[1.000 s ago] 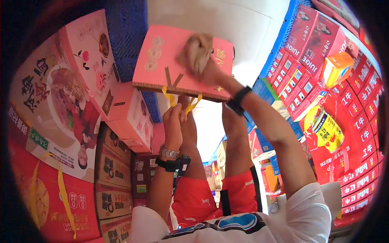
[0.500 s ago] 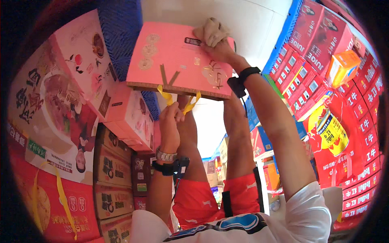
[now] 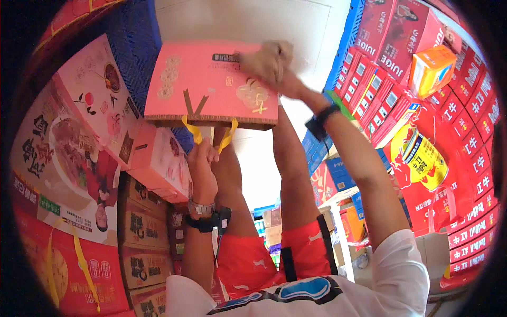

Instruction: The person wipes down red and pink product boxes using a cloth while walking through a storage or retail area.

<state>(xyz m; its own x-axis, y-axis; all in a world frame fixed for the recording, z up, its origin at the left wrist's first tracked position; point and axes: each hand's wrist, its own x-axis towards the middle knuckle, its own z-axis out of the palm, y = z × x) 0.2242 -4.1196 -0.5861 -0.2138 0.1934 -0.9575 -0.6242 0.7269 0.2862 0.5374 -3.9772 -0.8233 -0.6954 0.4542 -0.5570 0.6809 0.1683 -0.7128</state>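
At upper centre, over the pale floor [image 3: 232, 21], a pink box [image 3: 195, 79] shows its printed face. The right hand [image 3: 288, 83], blurred, clasps a bunched tan cloth [image 3: 272, 59] at the box's far right corner; the left hand [image 3: 203, 157], fingers curled, grips its yellow ribbon handle [image 3: 228, 135].

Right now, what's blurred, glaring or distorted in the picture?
Head view: the right hand and its tan cloth are blurred, the pink box sharper; also in the head view, the floor between the legs is washed out white, and the red cartons at right bend toward the dark rim.
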